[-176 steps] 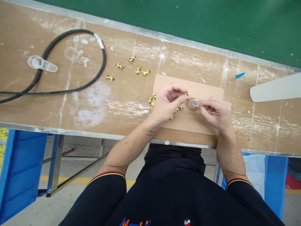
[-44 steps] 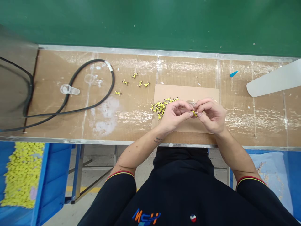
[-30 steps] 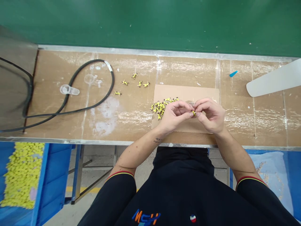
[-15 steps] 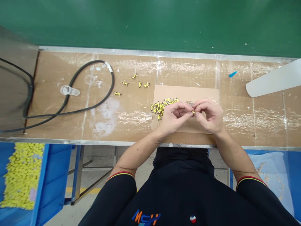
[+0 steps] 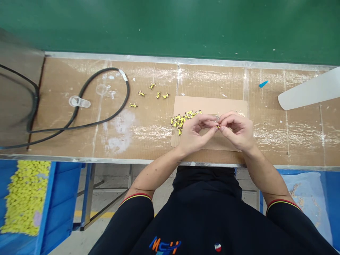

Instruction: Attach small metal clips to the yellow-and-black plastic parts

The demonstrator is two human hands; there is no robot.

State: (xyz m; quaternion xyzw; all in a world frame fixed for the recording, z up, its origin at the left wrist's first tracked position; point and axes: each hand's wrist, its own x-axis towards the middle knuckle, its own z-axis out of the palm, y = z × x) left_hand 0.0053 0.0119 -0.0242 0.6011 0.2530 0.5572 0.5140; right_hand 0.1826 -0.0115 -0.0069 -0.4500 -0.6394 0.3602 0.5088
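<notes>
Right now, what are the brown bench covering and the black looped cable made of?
The brown bench covering looks like corrugated cardboard under glossy clear tape, going by its faint ribbing and shine. The black looped cable has a matte, flexible-looking sheath, probably rubber or plastic; the look can't settle which.

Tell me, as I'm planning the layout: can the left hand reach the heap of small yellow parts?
Likely yes: the left hand sits beside the heap of small yellow parts, with nothing between them on the cardboard sheet.

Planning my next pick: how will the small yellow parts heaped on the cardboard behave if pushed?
These yellow parts look tiny and light, so a push would probably scatter them across the cardboard sheet. Their splayed shapes suggest they'd snag together in the heap rather than roll.
</notes>
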